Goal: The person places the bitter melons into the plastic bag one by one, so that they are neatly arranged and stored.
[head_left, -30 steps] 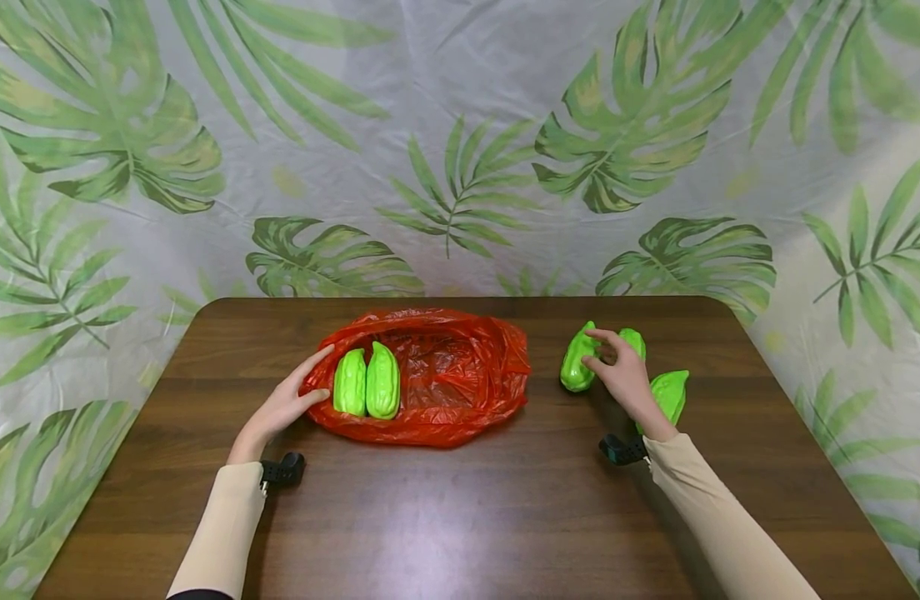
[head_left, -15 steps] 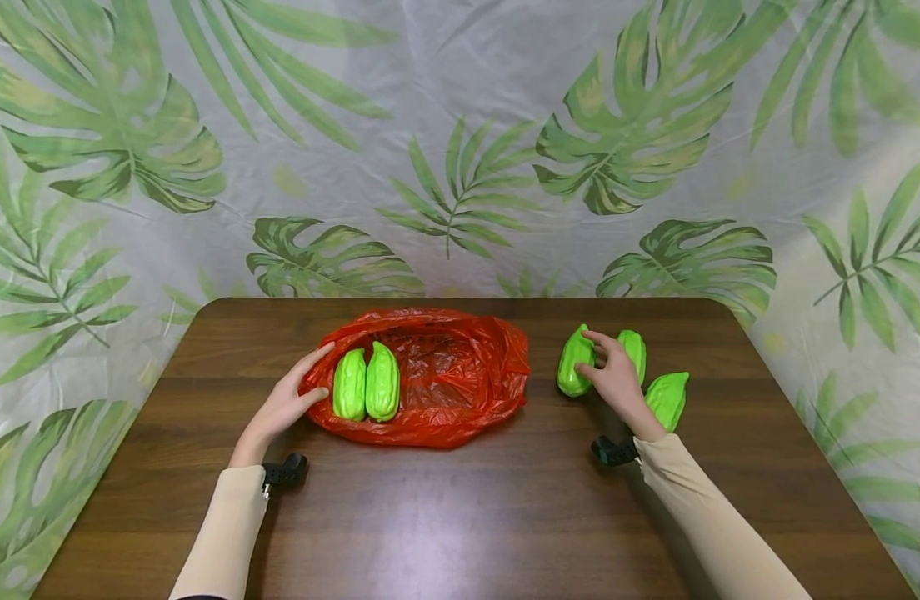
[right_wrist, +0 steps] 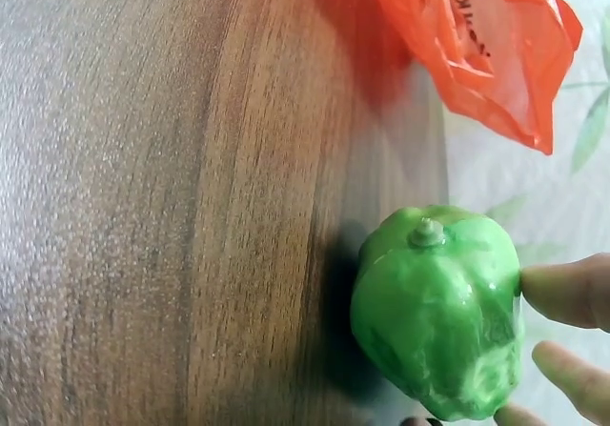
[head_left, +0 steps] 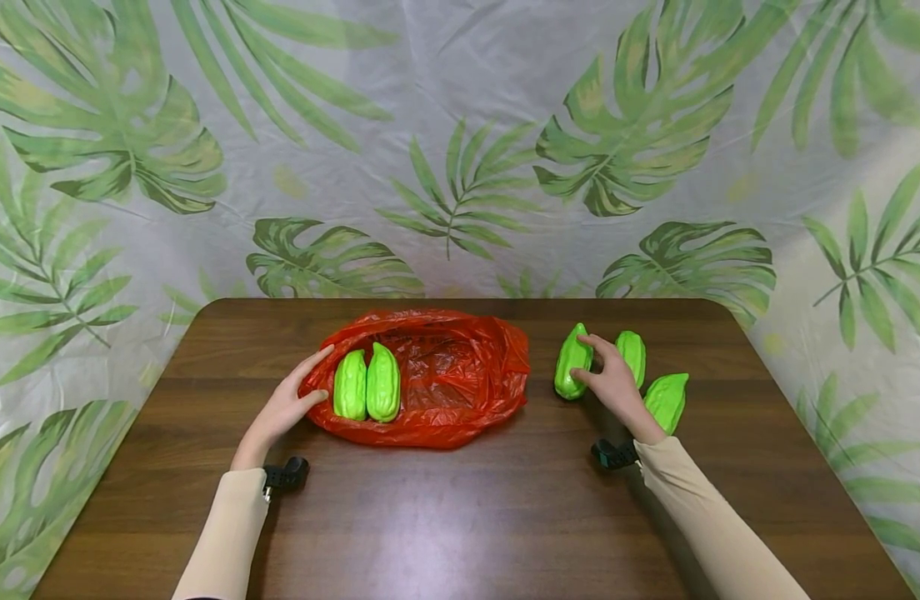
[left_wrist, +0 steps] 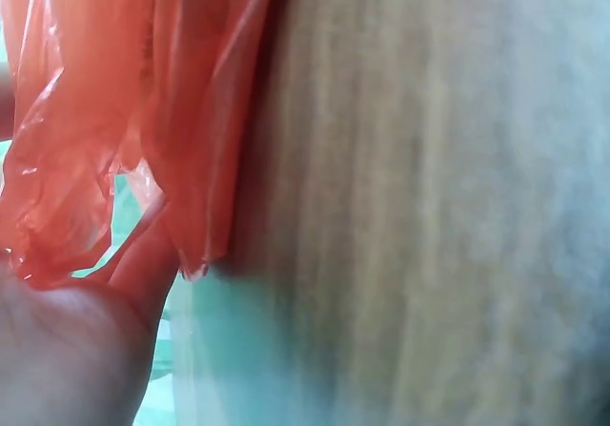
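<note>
A red plastic bag (head_left: 445,425) lies with its mouth spread wide on the table. Two ridged bright green gourds, like bitter melons, sit side by side at its left end: one gourd (head_left: 351,385) and another gourd (head_left: 383,383). My left hand (head_left: 283,408) rests at that end, fingers and thumb extended apart against the bag's rim. My right hand (head_left: 613,379) pinches a third gourd (head_left: 571,367) between thumb and fingers. In the right wrist view this gourd (right_wrist: 438,312) shows its stem nub, with fingertips at its side.
Just right of and behind my right hand lie two more green gourds, one (head_left: 632,357) upright in view and one (head_left: 667,400) slanted. The brown wooden table (head_left: 445,533) ends at a leaf-printed cloth (head_left: 460,150). A black camera strap sits on each wrist.
My right hand has shifted slightly left and closed its thumb in on the third gourd, which has moved a little left with it. The left hand and the bag stay put.
</note>
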Available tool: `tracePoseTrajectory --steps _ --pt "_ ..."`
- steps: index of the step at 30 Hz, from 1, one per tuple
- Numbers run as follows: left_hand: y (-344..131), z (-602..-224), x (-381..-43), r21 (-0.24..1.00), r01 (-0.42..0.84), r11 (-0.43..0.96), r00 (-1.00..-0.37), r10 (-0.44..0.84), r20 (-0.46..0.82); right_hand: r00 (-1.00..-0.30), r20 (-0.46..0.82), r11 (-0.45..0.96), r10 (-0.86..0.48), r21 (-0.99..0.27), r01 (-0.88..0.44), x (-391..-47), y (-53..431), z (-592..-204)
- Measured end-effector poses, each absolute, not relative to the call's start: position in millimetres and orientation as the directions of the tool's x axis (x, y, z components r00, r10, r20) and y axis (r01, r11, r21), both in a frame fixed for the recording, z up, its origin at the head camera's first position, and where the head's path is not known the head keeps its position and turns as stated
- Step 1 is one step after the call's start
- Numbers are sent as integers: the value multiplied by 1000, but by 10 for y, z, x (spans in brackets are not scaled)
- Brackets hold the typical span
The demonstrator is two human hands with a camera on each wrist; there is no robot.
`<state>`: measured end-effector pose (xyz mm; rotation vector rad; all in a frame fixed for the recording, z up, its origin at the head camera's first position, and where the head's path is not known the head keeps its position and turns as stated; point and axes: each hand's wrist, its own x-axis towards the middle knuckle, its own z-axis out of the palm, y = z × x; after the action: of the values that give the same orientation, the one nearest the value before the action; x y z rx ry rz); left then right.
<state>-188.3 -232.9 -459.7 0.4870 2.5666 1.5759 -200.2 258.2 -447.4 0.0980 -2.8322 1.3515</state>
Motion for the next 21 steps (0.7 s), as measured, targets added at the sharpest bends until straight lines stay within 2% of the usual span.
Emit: tracePoseTrajectory --steps 3,21 --pt "-2396 -4763 -1954 888 207 410 -948 310 78 -998 20 616 -60 -786 -53 -2002 2584 -4482" --pt "-2423 -4783 -1950 898 171 405 -951 306 43 -999 -31 539 -44 -842 2 -1959 2575 -4519"
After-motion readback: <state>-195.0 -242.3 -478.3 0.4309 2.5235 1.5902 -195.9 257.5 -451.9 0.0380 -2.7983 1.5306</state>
